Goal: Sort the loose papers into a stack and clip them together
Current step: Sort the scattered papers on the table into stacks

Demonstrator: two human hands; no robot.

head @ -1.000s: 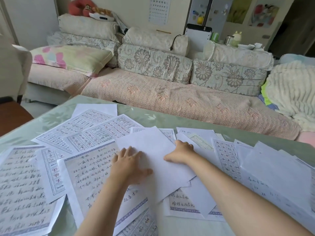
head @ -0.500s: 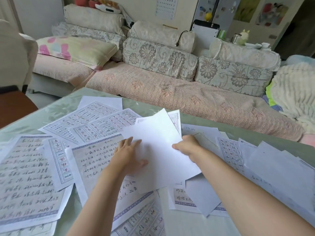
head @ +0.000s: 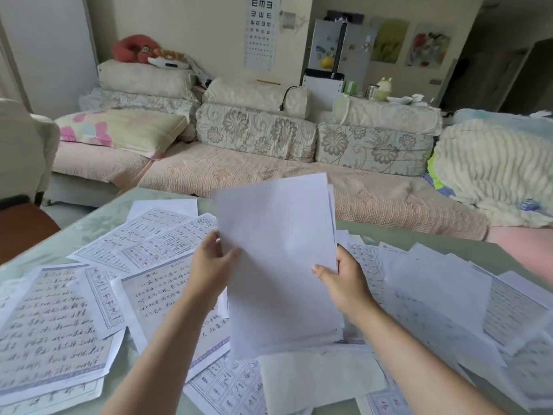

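Note:
I hold a thin stack of white sheets (head: 278, 259) upright above the table, blank side toward me. My left hand (head: 209, 265) grips its left edge, thumb on the front. On the right edge my right hand (head: 341, 277) pinches the stack, thumb in front and fingers behind. Several loose printed and handwritten papers (head: 149, 244) lie scattered flat over the green table (head: 89, 223), overlapping one another. A large handwritten sheet (head: 51, 330) lies at the near left. More sheets (head: 440, 298) are piled at the right. No clip is visible.
A long sofa (head: 239, 178) with floral cushions runs along the far side of the table. A pale chair (head: 24, 145) stands at the left. Blankets (head: 493, 163) are heaped at the sofa's right end.
Both hands have lifted the white sheets from the table and raised them upright. The camera view has tilted up, showing more of the room.

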